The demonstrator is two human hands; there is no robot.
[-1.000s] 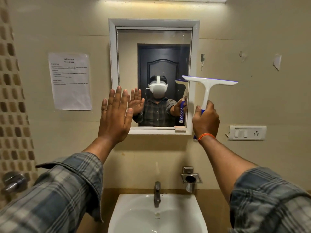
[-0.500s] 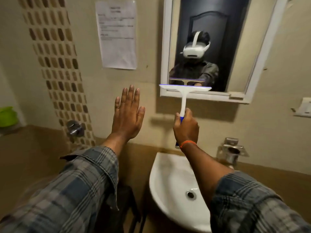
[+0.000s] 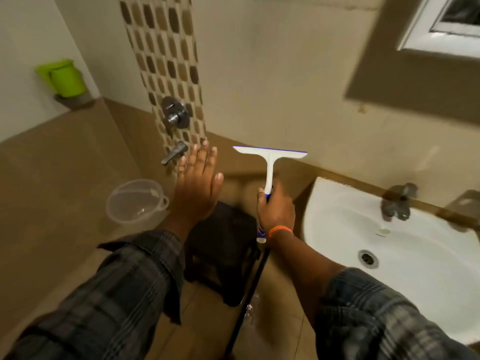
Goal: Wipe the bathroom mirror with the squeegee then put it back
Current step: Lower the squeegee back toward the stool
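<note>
The white squeegee (image 3: 270, 162) with a blue-edged blade stands upright, blade on top, low in front of the brown wall left of the basin. My right hand (image 3: 276, 210) is closed around its blue and white handle. My left hand (image 3: 198, 188) is raised flat beside it, fingers spread, holding nothing. Only the lower left corner of the mirror's white frame (image 3: 439, 41) shows at the top right, well above and to the right of the squeegee.
A white basin (image 3: 394, 245) with a tap (image 3: 397, 202) sits at the right. A dark stool (image 3: 223, 250) stands below my hands. A clear plastic mug (image 3: 136, 201) lies to the left, chrome shower fittings (image 3: 175, 115) on the tiled strip, a green jug (image 3: 63, 77) far left.
My view has swung down and left, away from the mirror. My right hand has carried the squeegee from the mirror's lower edge down beside the basin. My left hand stayed open alongside it.
</note>
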